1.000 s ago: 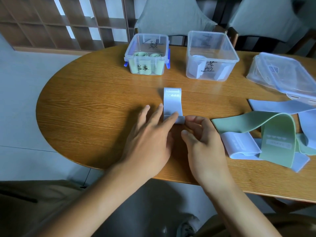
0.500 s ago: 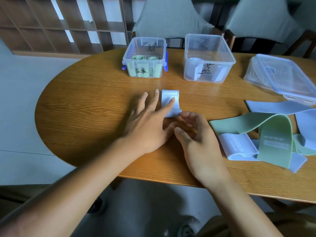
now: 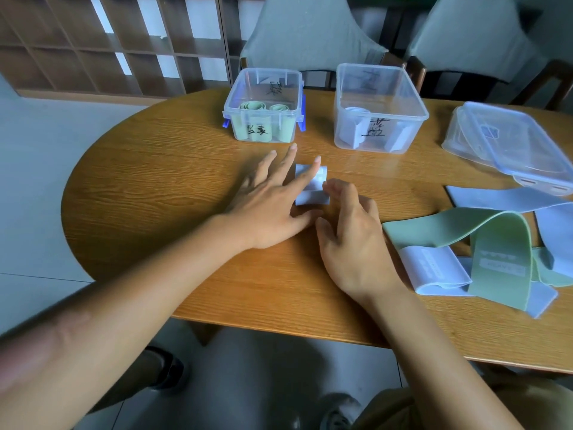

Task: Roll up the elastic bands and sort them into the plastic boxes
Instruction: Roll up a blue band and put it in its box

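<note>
— Status of the band in work?

— One pale blue band (image 3: 311, 188) lies on the table (image 3: 148, 193), in front of the two boxes, almost fully rolled, only a short tail flat. The left hand (image 3: 269, 209) presses on it with straight, spread fingers; the right hand (image 3: 353, 240) touches the roll's near right end with loosely bent fingers. I cannot tell whether they pinch it.

— What is done?

— The green-labelled box (image 3: 263, 107) holds two green rolls, counted from the top. The second box (image 3: 379, 110) holds at least one pale blue roll; the walls blur the rest.

— What is left?

— My judgement: finish this roll, drop it in the second box, then work the loose pile (image 3: 496, 243) at the right. There I count one green band for certain and at least two pale blue; overlaps hide any more.

— Other items?

— Two boxes, open, and a stack of clear lids (image 3: 508, 147) at far right, number unclear
</note>
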### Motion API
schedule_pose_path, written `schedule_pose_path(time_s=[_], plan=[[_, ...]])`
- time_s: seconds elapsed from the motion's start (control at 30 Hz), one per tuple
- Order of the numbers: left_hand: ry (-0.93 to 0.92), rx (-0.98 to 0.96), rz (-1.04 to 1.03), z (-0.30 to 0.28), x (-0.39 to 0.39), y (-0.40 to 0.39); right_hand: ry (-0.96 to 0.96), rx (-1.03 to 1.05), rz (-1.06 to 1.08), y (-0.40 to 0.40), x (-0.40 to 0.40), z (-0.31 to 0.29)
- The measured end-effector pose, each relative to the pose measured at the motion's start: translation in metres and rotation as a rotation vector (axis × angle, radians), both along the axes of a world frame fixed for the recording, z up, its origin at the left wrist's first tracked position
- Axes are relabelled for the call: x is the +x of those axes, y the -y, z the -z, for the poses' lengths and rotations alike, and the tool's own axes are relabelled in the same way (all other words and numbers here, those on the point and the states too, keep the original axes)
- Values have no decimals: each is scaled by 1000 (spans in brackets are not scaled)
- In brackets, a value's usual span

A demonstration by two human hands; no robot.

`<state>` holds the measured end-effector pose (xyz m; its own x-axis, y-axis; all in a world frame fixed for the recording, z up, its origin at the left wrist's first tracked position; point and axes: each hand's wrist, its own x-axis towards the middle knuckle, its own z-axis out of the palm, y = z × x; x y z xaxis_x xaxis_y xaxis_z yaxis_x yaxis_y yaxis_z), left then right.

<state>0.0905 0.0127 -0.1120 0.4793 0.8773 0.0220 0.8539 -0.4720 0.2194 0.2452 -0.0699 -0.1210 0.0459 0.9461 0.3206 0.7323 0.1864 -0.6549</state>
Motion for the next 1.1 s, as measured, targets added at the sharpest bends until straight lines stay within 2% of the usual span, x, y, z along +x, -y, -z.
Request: schedule_pose_path(time_s=[0.1,0.23,0.3,0.67,0.8,0.93,1.1], plan=[[185,59,-1,8,-3,-3,42,-15,15,-9,-2,0],[459,289,7,15,-6,-2,50,-33,25,-19,-4,-1],[532,285,18,17,-6,-2,29,-50,18,-22,-4,-2],[608,270,25,17,-16,19,-561,-209,-15,8,-22,-6],[595,274,-27,17,-42,38,-762,-252,-98,22,-40,-10],[575,268,-55,15,-74,55,-842,-247,-152,36,-68,-10],[567,210,-55,11,-106,68,-820,-231,-152,50,-95,-6]])
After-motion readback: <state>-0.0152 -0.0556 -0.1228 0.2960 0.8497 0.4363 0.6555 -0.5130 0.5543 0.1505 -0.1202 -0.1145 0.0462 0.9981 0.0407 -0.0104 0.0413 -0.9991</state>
